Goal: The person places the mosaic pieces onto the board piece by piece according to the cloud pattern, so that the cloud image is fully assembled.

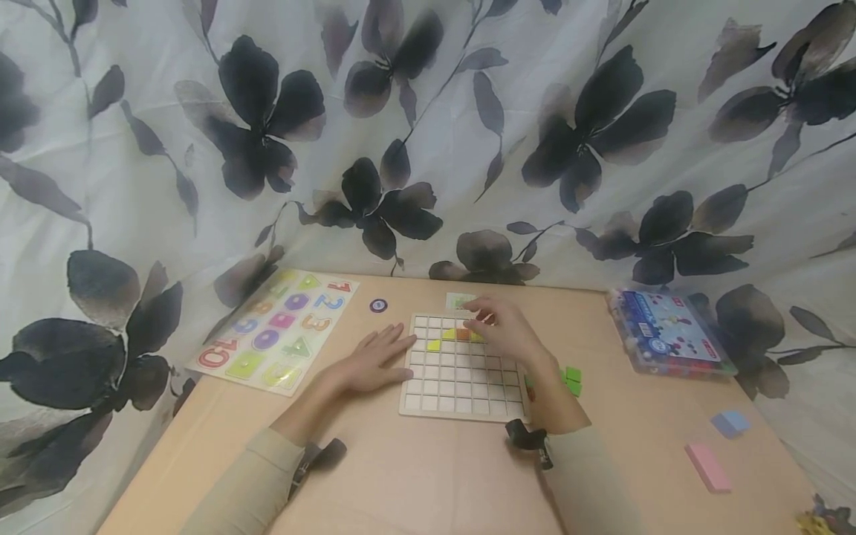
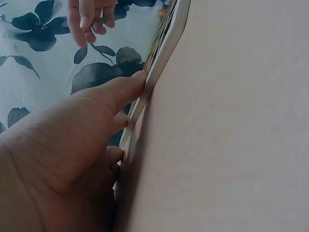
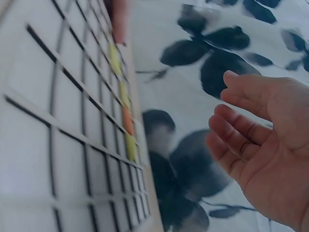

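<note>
A wooden grid board (image 1: 461,386) lies on the table with a few yellow and orange tiles (image 1: 463,334) in its upper rows. My left hand (image 1: 383,355) rests flat on the table, its straight fingers touching the board's left edge (image 2: 161,53). My right hand (image 1: 493,318) hovers over the board's upper right part beside the tiles. In the right wrist view the right hand (image 3: 251,135) has relaxed, slightly bent fingers and holds nothing, next to the grid board (image 3: 58,125) and its row of tiles (image 3: 126,121).
A number puzzle (image 1: 274,331) lies at the left, a purple disc (image 1: 378,305) and a small card (image 1: 460,300) behind the board. Green pieces (image 1: 572,380) sit by my right forearm. A plastic box (image 1: 669,334), a blue block (image 1: 730,422) and a pink block (image 1: 707,467) lie at the right. Flowered cloth surrounds the table.
</note>
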{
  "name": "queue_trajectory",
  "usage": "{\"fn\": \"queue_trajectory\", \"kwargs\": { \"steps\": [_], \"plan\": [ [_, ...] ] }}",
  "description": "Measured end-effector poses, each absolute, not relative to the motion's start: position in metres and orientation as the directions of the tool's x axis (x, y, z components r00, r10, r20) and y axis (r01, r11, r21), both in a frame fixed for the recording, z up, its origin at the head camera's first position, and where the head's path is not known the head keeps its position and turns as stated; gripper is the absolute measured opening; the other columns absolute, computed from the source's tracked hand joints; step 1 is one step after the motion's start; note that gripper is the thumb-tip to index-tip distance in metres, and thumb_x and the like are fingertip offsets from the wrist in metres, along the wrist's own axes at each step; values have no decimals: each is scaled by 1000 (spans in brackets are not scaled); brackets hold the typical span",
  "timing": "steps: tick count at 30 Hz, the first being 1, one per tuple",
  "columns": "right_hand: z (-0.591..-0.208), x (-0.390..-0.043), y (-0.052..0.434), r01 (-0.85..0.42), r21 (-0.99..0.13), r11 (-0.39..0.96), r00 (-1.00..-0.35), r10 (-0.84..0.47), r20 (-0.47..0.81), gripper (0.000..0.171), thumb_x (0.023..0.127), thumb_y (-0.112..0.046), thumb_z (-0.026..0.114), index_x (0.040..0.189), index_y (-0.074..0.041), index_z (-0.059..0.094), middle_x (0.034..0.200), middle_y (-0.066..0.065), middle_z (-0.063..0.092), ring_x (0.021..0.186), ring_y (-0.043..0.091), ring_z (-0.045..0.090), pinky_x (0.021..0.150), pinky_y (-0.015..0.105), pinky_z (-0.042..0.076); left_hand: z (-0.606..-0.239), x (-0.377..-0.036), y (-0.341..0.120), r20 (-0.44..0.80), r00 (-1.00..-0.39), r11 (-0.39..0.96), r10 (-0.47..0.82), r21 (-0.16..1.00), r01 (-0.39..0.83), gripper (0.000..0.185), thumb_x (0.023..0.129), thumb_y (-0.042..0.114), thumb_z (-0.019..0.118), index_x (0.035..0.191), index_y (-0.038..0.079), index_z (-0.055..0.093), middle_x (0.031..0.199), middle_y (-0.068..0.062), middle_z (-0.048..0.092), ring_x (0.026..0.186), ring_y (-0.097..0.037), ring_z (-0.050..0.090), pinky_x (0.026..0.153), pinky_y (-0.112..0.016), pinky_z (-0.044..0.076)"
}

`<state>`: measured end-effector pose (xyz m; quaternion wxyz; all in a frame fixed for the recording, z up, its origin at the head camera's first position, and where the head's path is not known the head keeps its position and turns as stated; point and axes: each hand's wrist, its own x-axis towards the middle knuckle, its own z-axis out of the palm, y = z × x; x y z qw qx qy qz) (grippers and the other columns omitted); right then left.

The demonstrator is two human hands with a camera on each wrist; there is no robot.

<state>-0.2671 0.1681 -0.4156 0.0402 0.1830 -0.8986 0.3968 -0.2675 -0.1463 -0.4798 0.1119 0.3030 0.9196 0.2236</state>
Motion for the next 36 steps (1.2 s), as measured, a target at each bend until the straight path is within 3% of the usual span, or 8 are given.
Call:
{"fn": "queue_trajectory", "kwargs": {
  "steps": [16, 24, 29, 36],
  "plan": [
    [-416, -272, 248, -300, -677, 672, -954, -231, 193, 37, 100, -17, 71, 136, -8, 68, 134, 13, 69, 109, 27, 65, 98, 48, 55, -482, -269, -145, -72, -794, 725, 604, 464, 510, 79, 102, 61, 54, 167, 24, 27, 176, -14, 8, 164, -34, 4, 132, -57, 2],
    [-423, -273, 267, -216, -683, 698, -974, -201, 103, 36, 100, -15, 69, 135, -8, 68, 132, 15, 69, 108, 29, 64, 100, 51, 54, -480, -268, -144, -57, -791, 719, 610, 461, 521, 79, 102, 59, 54, 166, 22, 29, 175, -16, 9, 163, -35, 5, 131, -59, 3],
    [-429, -268, 273, -88, -682, 726, -991, -132, -12, 36, 101, -17, 66, 137, -14, 67, 126, 10, 68, 111, 30, 60, 93, 45, 53, -480, -267, -144, -53, -789, 716, 612, 460, 524, 79, 102, 59, 54, 166, 21, 29, 175, -16, 9, 163, -36, 5, 131, -59, 3],
    [-438, -268, 281, -31, -672, 740, -986, -132, -100, 30, 99, -19, 70, 129, -13, 72, 115, 9, 67, 103, 29, 58, 82, 35, 51, -482, -269, -145, -53, -790, 720, 610, 454, 525, 78, 102, 58, 55, 166, 22, 29, 175, -16, 9, 163, -36, 5, 131, -60, 4]
  ]
}}
